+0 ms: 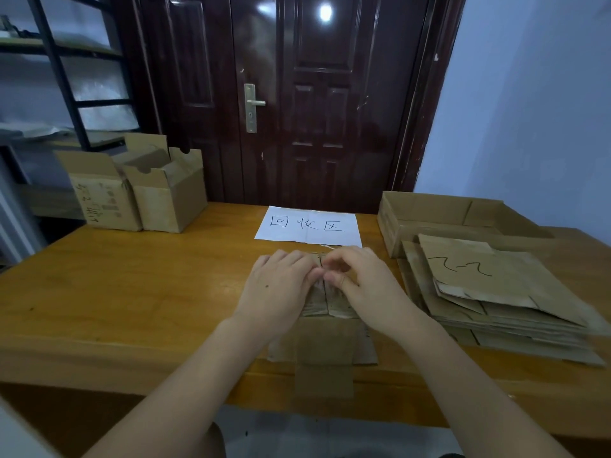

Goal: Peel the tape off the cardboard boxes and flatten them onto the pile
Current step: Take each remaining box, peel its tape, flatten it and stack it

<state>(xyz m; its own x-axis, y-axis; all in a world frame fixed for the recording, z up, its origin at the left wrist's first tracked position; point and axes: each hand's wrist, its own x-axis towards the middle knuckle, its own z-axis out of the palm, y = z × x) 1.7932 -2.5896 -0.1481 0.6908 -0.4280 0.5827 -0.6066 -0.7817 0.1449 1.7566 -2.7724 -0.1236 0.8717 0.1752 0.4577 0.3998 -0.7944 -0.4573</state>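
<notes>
The box sits under my hands on the bench, left of the flattened pile. It looks light and thin, easily torn. My left hand presses flat; my right hand pinches at the centre seam, where tape should lift.

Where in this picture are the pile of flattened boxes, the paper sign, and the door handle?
Pile of flattened boxes (489,282): head view, top sheet.
Paper sign (309,226): head view, centre of sheet.
Door handle (256,102): head view, lever.
</notes>
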